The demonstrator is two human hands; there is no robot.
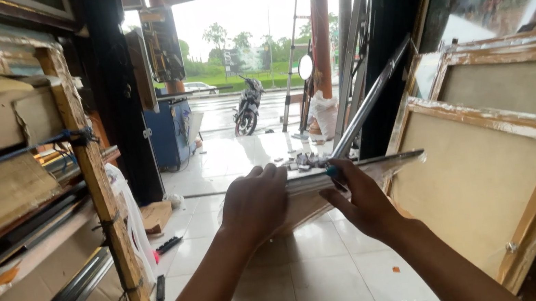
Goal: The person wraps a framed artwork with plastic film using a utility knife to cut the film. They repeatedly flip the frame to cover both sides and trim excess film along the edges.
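Observation:
A shiny silver frame [380,163] is held edge-on in front of me, one rail lying level and another rail [375,96] rising up to the right. My left hand [254,204] grips the level rail from the left, fingers curled over its top. On the right side, my right hand [361,200] holds the same rail, and something small and blue [331,171] shows between its fingers. What lies under the rail is hidden by both hands.
Backs of wooden picture frames [492,176] lean on the right. A wooden rack [87,167] with cardboard and mouldings fills the left. White tiled floor [298,277] runs to an open doorway with a parked motorcycle [247,108], a blue cabinet [172,132] and a ladder [290,65].

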